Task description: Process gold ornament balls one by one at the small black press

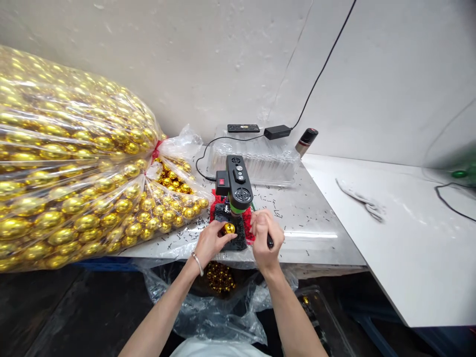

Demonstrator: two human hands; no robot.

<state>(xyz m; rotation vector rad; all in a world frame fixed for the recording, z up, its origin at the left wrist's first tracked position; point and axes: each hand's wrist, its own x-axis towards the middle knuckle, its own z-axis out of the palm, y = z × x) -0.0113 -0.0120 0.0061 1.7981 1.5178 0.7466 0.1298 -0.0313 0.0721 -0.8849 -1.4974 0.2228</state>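
A small black machine [240, 183] with a red switch stands on the table over a black base. My left hand [212, 241] holds a shiny gold ball [229, 228] between thumb and fingers, just below the machine's head. My right hand [266, 238] is wrapped round a black-ended handle [270, 242] at the machine's right side. Red and black shaggy material [248, 224] lies around the base. Part of the ball is hidden by my fingers.
Large clear bags of gold balls [74, 173] fill the left. Behind the machine are a clear plastic tray [256, 161], a black adapter [277, 132] and a spray can [307, 141]. Below the edge, an open plastic bag [219, 317] holds gold balls. A white table [401, 248] stands right.
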